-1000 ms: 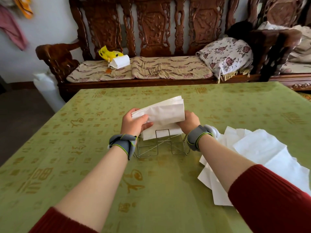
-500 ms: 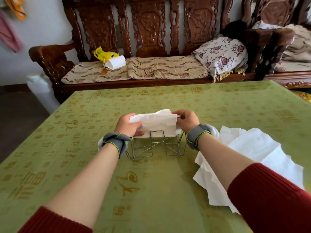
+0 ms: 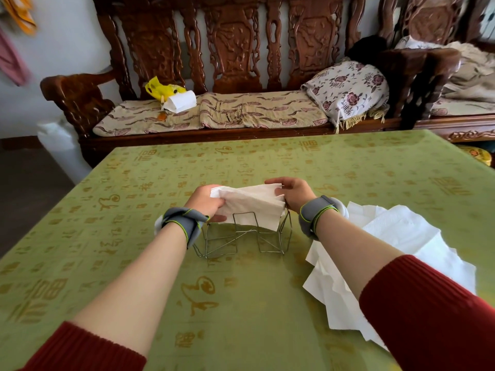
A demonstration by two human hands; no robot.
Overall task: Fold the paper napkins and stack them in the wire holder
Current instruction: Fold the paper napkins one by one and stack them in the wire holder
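Note:
A wire holder (image 3: pixel 242 238) stands on the green tablecloth in the middle of the table. Folded white napkins (image 3: pixel 251 206) sit in its top, leaning slightly. My left hand (image 3: pixel 205 202) grips their left end, thumb underneath. My right hand (image 3: pixel 290 192) pinches their right end with curled fingers. A loose pile of unfolded white napkins (image 3: pixel 396 236) lies to the right of the holder, partly under my right forearm.
The table (image 3: pixel 107 236) wears a green cloth with gold characters. Behind its far edge stands a carved wooden bench (image 3: pixel 230 49) with cushions, a floral pillow (image 3: pixel 348 89) and a yellow bag (image 3: pixel 163 89). A white sack (image 3: pixel 57 140) sits on the floor at the left.
Both hands lowered the folded napkin from above the holder down into it, onto the napkins that were there. The hands still hold its two ends.

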